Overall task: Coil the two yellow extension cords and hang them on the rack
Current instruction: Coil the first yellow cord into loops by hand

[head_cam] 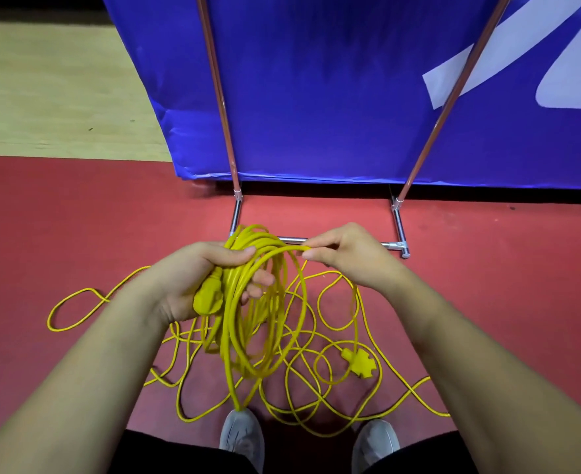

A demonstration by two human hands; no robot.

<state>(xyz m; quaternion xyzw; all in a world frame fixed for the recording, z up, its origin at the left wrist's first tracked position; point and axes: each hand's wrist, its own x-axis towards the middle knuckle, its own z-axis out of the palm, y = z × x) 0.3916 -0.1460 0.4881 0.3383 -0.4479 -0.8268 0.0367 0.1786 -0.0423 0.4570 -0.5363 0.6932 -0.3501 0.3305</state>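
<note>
The left hand (193, 282) grips a round coil of smooth yellow extension cord (265, 336) and its moulded plug (208, 299). The right hand (347, 254) pinches the top strand. More yellow cord (355, 313) with a cross-shaped socket (359, 360) lies tangled on the matte red floor (77, 227) near the shiny metal tube rack (399, 224).

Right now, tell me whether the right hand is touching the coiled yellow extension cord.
Touching. The head view shows the right hand pinching the top loop of the coiled yellow extension cord, which the left hand grips.
</note>
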